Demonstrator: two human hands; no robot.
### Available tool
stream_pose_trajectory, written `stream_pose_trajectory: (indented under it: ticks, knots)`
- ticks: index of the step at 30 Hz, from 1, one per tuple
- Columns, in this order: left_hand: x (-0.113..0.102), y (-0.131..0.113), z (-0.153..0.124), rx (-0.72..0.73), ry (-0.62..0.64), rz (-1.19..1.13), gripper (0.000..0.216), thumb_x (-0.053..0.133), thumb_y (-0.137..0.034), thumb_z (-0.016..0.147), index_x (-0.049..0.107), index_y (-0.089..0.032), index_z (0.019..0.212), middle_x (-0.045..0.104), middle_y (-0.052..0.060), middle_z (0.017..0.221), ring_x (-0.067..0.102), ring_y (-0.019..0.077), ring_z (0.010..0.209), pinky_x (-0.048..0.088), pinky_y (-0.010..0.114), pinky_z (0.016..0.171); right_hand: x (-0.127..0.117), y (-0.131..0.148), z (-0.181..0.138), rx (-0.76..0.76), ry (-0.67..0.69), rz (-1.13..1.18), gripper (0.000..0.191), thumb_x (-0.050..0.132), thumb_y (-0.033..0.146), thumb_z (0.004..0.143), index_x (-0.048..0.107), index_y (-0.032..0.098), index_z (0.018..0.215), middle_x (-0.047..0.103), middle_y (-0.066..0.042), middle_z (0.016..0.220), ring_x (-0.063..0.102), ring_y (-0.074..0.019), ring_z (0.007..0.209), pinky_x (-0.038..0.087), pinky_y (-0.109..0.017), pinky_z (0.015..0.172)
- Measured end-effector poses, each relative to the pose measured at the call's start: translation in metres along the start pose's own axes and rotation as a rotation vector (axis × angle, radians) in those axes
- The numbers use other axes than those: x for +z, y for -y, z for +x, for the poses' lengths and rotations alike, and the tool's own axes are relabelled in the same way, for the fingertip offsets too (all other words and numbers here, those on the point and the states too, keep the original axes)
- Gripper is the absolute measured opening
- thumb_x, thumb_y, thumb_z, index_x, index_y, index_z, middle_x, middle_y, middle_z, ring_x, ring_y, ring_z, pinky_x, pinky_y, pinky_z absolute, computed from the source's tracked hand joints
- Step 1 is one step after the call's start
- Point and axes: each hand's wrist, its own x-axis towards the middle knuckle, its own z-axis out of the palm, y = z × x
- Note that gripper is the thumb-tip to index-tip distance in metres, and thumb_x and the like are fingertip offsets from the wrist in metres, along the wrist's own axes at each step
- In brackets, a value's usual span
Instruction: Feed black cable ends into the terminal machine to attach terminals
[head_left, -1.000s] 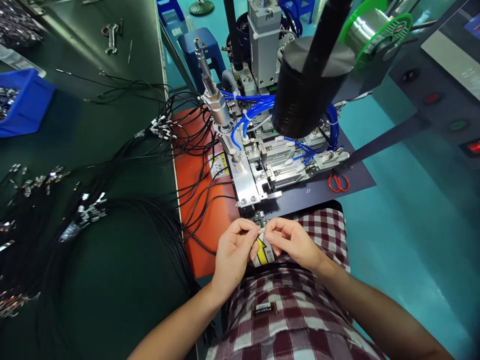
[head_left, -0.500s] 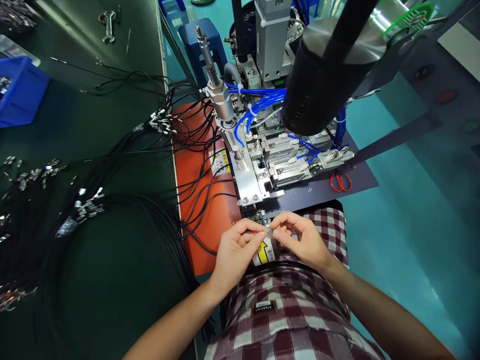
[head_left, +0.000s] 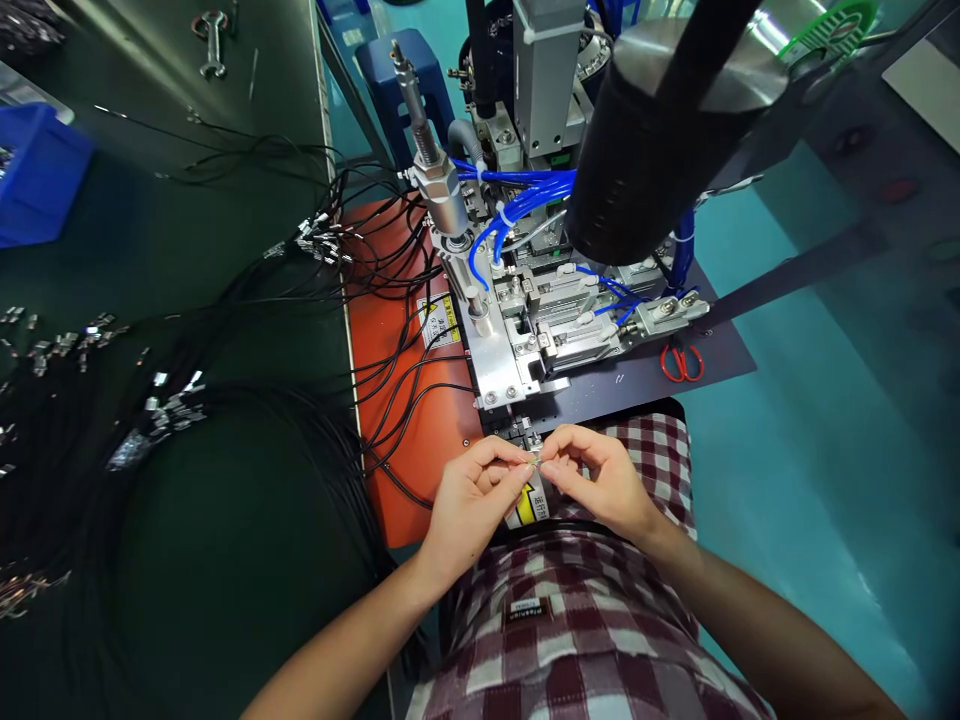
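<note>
Pneumatic fixture (head_left: 517, 330) stands ahead; black cylindrical housing (head_left: 637, 160) overhangs and partly hides it; black cables (head_left: 300, 420) lie left; left hand (head_left: 471, 500) and right hand (head_left: 606, 488) close in fingertip pinches; arrow label (head_left: 531, 505) below reads "运行", remainder unclear; fine wires (head_left: 535, 461) held between both pinches, before the fixture.

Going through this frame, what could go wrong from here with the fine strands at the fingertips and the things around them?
The thin, light-coloured strands at the fingertips of the left hand and right hand are tiny, so they could slip or bend.

The long, thin black cables cross one another onto the orange-red machine base and might snag.

The red-handled scissors lie near the dark grey plate's edge and could be knocked off.
</note>
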Motion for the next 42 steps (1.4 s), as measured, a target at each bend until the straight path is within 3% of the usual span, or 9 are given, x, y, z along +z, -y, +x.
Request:
stream_pose_trajectory:
  ticks: [7,17,24,31,42]
  knots:
    - [-0.002,-0.003,0.001,-0.061,0.020,0.023,0.023,0.069,-0.035,0.077,0.062,-0.014,0.082,0.044,-0.007,0.046,0.036,0.0037,0.040,0.027,0.015,0.040,-0.001,-0.004,0.003,0.054,0.038,-0.020,0.016,0.058,0.030,0.085,0.058,0.017,0.076,0.052,0.002,0.065,0.045,-0.0091,0.052,0.034,-0.024,0.050]
    - [-0.003,-0.006,0.002,-0.130,0.068,0.022,0.026,0.071,-0.036,0.075,0.059,-0.014,0.075,0.041,-0.009,0.042,0.032,0.0030,0.038,0.025,0.016,0.039,-0.009,-0.013,0.015,-0.022,0.284,0.015,0.023,0.055,0.036,0.089,0.055,0.017,0.078,0.047,0.002,0.071,0.040,-0.0090,0.057,0.035,-0.023,0.052]
    - [-0.002,-0.003,0.001,-0.131,0.027,0.038,0.029,0.071,-0.039,0.073,0.057,-0.014,0.072,0.041,-0.009,0.042,0.032,0.0032,0.037,0.023,0.016,0.039,-0.008,-0.012,0.006,0.026,0.136,0.025,0.023,0.057,0.039,0.088,0.059,0.017,0.086,0.052,0.001,0.072,0.043,-0.0086,0.053,0.036,-0.023,0.050]
    - [-0.001,-0.004,0.001,-0.118,0.026,0.043,0.029,0.071,-0.039,0.074,0.057,-0.014,0.072,0.039,-0.009,0.043,0.030,0.0029,0.038,0.021,0.016,0.039,0.001,-0.004,0.001,-0.040,0.060,-0.100,0.014,0.062,0.029,0.083,0.060,0.017,0.077,0.051,0.002,0.064,0.042,-0.0104,0.057,0.036,-0.024,0.053]
    - [-0.006,0.003,0.000,-0.085,0.025,0.021,0.024,0.067,-0.037,0.079,0.057,-0.015,0.075,0.038,-0.009,0.043,0.028,0.0031,0.039,0.022,0.016,0.041,0.012,-0.009,-0.004,0.067,-0.015,0.043,0.023,0.060,0.039,0.085,0.056,0.018,0.078,0.051,0.002,0.069,0.044,-0.0084,0.051,0.037,-0.022,0.048]
